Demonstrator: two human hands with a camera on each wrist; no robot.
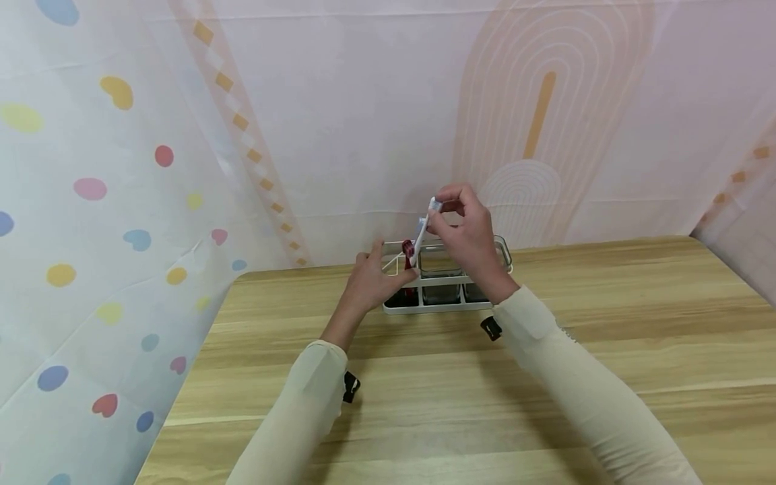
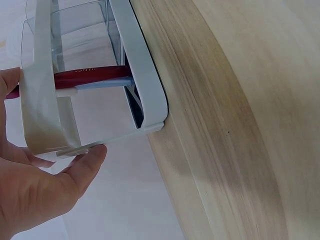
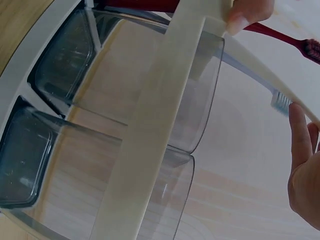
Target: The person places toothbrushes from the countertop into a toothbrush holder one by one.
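A white holder with clear cups stands at the far side of the wooden table. My left hand grips the holder's left end; its thumb lies against the white rim. My right hand pinches a white toothbrush near its head, above the holder. The brush slants down into the left compartment, bristles up beside my finger. A red toothbrush stands in that same compartment, and its handle shows through the frame.
A patterned cloth backdrop hangs close behind the holder and along the table's left edge. The other two clear cups look empty. Bare wood runs from the holder toward me.
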